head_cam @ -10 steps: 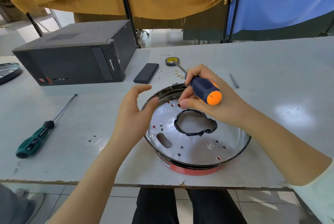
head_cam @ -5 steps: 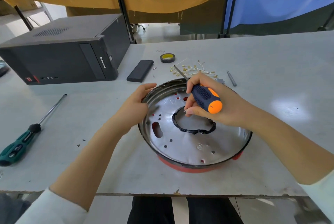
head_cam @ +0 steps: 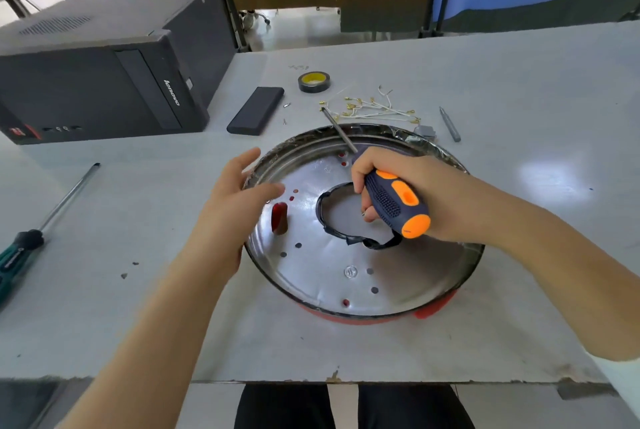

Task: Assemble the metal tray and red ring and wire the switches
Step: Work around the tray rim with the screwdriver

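Metal tray [head_cam: 346, 276]: round, shallow, shiny, holes punched through its floor. It sat near the desk's front edge, about midway along, nested on the red ring [head_cam: 363, 319], which showed only as a crescent under the near rim. Red glimpsed through several holes suggested the two parts were lined up for fastening.

Central opening of the tray: edged with a black gasket [head_cam: 325, 206], partly lifted and uneven at its near side.

Right hand [head_cam: 426, 196]: fingers curled fully round the blue-and-orange screwdriver [head_cam: 394, 200], shaft pointing toward the desk's far edge, butt toward the person. The tool looked parked in the palm, not applied, while the fingertips [head_cam: 369, 213] reached down to the gasket's edge; whether they pinched a small screw could not be told.

Left hand [head_cam: 228, 200]: fingers loose and spread, holding nothing, just at the tray's left rim, seemingly placed to steady or turn it.

Wires [head_cam: 374, 108]: white leads with brass terminals, loose beyond the tray's far rim, apparently awaiting the switch wiring. No switch could be identified with certainty.

Also on the desk [head_cam: 519, 89]: roll of black tape [head_cam: 313, 81], flat black case [head_cam: 256, 110], spare bit [head_cam: 450, 125] toward the far edge; green-handled screwdriver [head_cam: 20, 248] at the left edge; computer tower [head_cam: 104, 82] at the far left corner.
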Action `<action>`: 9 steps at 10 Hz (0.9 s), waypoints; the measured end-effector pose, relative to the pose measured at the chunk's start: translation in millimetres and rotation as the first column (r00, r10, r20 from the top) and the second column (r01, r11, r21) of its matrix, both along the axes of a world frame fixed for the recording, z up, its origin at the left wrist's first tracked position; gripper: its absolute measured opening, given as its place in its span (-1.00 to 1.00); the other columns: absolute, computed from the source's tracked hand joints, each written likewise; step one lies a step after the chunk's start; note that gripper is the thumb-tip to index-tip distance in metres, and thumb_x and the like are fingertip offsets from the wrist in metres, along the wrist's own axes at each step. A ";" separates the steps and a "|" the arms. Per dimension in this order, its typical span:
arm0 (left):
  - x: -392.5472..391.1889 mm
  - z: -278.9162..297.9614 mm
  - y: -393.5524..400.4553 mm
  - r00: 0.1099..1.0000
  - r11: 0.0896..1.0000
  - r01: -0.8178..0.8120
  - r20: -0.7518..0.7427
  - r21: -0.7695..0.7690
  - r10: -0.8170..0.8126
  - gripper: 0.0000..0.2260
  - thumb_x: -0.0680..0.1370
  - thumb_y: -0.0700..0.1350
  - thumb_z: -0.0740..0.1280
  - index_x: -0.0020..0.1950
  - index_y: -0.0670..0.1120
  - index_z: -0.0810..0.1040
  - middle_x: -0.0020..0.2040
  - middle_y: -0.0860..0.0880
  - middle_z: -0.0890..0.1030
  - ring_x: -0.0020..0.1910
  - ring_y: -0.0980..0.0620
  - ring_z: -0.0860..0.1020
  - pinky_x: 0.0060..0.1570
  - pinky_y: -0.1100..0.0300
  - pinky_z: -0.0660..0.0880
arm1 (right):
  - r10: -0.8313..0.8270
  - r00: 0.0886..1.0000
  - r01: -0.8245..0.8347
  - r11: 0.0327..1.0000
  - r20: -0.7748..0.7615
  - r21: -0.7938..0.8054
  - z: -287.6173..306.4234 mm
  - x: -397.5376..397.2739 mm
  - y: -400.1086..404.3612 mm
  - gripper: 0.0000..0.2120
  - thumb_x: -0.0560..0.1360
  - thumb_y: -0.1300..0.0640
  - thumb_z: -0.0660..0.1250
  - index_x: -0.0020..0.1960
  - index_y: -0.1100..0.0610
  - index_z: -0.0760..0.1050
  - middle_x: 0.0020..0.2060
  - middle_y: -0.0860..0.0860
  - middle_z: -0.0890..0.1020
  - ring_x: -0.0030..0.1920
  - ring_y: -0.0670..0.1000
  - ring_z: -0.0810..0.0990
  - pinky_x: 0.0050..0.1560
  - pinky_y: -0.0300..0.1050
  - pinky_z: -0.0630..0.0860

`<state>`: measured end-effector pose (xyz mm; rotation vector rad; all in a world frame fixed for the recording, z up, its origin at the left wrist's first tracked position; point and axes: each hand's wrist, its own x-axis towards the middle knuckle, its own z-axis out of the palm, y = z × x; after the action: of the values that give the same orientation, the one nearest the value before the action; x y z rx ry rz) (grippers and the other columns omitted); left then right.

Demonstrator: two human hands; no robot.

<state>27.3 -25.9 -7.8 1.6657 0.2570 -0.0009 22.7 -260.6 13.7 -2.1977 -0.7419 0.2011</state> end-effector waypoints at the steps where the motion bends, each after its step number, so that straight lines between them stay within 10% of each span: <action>1: -25.9 -4.8 -4.0 0.996 0.943 -0.090 -0.049 -0.322 0.079 -0.55 0.47 -0.29 0.32 0.23 0.17 0.53 0.05 0.08 0.69 -0.01 0.03 0.68 -0.13 0.12 0.59 | 0.008 1.000 -0.008 1.000 0.010 -0.023 1.7 -2.4 -0.1 -0.63 0.46 0.30 0.30 0.00 -0.18 0.38 -0.12 -0.16 0.54 -0.06 0.01 0.59 -0.08 0.02 0.55; 5: -42.9 -16.7 -36.3 0.907 0.608 -0.318 -0.047 -0.728 0.418 -0.40 0.37 -0.39 0.07 0.30 0.09 0.45 0.19 0.14 0.63 0.05 0.01 0.67 0.03 0.00 0.59 | -0.066 0.996 0.060 0.995 -0.067 -0.078 -11.6 -3.4 9.7 -0.64 0.54 0.31 0.22 -0.31 -0.06 0.49 -0.39 -0.05 0.60 -0.14 0.16 0.56 0.03 0.11 0.52; 6: -42.5 -17.2 -37.0 0.888 0.590 -0.330 -0.028 -0.737 0.460 -0.37 0.36 -0.40 0.06 0.34 0.08 0.41 0.19 0.15 0.63 -0.02 0.05 0.69 -0.11 0.08 0.61 | 0.002 0.944 -0.026 0.997 -0.329 -0.067 -32.1 16.4 15.5 -0.46 0.57 0.29 0.15 -0.55 0.02 0.50 -0.54 -0.02 0.54 -0.20 0.18 0.52 0.11 0.25 0.48; 8: -37.8 -20.2 -34.1 0.895 0.633 -0.340 -0.033 -0.695 0.444 -0.39 0.34 -0.40 0.06 0.26 0.07 0.48 0.17 0.14 0.64 0.15 0.03 0.62 0.06 0.03 0.56 | -0.069 0.982 0.116 0.955 -0.177 0.273 -12.0 -4.1 11.6 -0.90 0.47 0.05 0.25 -0.13 0.00 0.53 -0.16 0.03 0.58 -0.15 0.16 0.56 -0.06 0.29 0.57; 9: -38.5 -19.8 -32.6 0.915 0.649 -0.320 -0.048 -0.690 0.400 -0.41 0.31 -0.38 0.08 0.23 0.05 0.53 0.23 0.05 0.62 0.17 -0.05 0.62 0.04 0.01 0.58 | -0.003 1.000 0.008 0.980 -0.026 0.198 -19.3 -1.0 5.8 -0.81 0.46 0.17 0.29 -0.06 -0.13 0.49 -0.15 -0.03 0.56 -0.20 0.12 0.57 -0.17 0.31 0.55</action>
<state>-11.2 -58.5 -27.6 0.8351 0.4442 0.2711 21.7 -254.9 -5.5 -2.0043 -0.7104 0.1453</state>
